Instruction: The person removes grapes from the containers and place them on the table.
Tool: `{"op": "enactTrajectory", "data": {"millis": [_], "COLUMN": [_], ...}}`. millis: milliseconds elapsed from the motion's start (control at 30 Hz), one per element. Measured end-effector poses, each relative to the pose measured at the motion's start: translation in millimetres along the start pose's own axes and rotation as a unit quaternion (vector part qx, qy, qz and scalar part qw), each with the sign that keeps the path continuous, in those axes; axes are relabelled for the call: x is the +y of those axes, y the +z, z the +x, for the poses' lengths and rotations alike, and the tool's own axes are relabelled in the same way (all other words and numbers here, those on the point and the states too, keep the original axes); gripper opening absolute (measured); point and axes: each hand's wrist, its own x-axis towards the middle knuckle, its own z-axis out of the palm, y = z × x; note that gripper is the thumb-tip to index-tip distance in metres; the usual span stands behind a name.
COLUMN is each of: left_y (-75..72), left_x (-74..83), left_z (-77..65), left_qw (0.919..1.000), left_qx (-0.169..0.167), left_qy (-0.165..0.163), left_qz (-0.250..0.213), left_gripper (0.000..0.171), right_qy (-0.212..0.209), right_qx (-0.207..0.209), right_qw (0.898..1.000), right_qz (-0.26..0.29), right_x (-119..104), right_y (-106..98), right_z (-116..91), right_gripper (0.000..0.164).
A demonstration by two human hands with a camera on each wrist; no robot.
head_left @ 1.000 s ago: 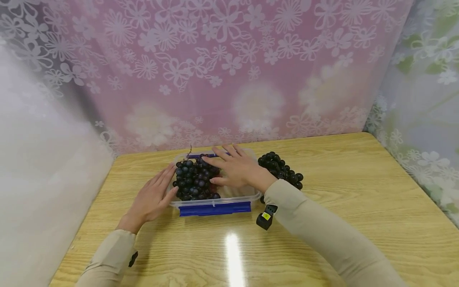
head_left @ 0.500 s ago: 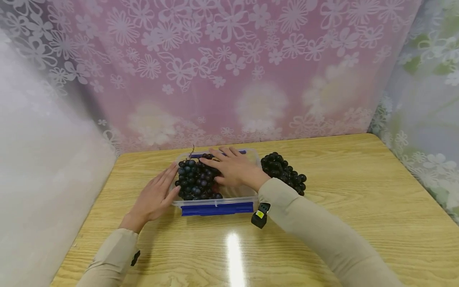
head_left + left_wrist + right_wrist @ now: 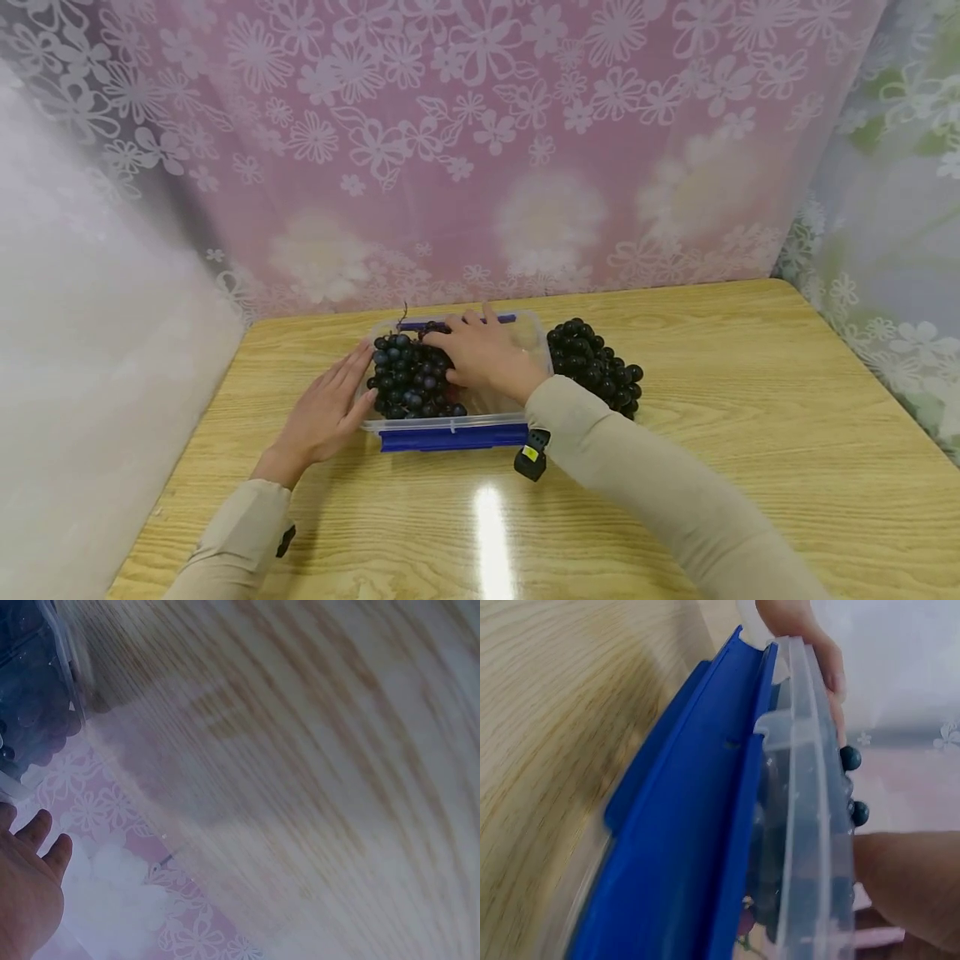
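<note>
A clear plastic container [image 3: 453, 425] with blue clip latches [image 3: 453, 438] stands on the table, its top uncovered. In its left part lies a bunch of dark grapes [image 3: 408, 385], a thin stem sticking up at the back. My left hand [image 3: 322, 412] rests against the container's left side, fingers straight. My right hand [image 3: 483, 354] lies over the inside of the container, touching the right side of the bunch with fingers spread and slightly bent. The right wrist view has the front latch [image 3: 682, 810] close up, with my right hand [image 3: 915, 877] beyond the rim.
Another bunch of black grapes [image 3: 596, 367] lies on the table just right of the container, partly behind my right forearm. The wooden table [image 3: 405, 525] meets a pink flowered cloth [image 3: 450, 208] at the back. Pale walls stand left and right.
My right hand has shifted a little left, and its fingers are more bent over the grapes. My left hand stays at the container's side. The view has turned slightly.
</note>
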Motion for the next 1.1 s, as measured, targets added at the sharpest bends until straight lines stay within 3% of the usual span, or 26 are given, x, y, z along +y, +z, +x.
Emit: {"op": "enactTrajectory", "data": {"millis": [100,367,667,967,1100], "left_y": [-0.1,0.1,5.0,5.6,4.4], "left_x": [-0.5,-0.9,-1.0,0.3,-0.1], "left_z": [-0.8,-1.0,-0.5,-2.3,-1.4], "left_qw": [1.0000,1.0000,0.9997,0.9997,0.9996], "left_qx": [0.000,-0.003,0.016,0.015,0.019], "left_qy": [0.001,-0.005,0.013,0.009,0.010], "left_qz": [0.002,-0.001,-0.010,-0.018,-0.017], "left_gripper": [0.063,0.062,0.060,0.060,0.060], "right_qy": [0.018,0.020,0.039,0.009,-0.004], "right_qx": [-0.011,-0.025,-0.026,-0.052,-0.051], "right_qw": [1.000,0.999,0.999,0.999,0.998], "right_qz": [0.017,0.004,0.022,0.008,0.028], "right_x": [-5,-9,-12,-12,-6], "right_y": [0,4,0,-2,0], "right_z": [0,0,2,1,1], "right_gripper": [0.061,0.066,0.067,0.062,0.060]}}
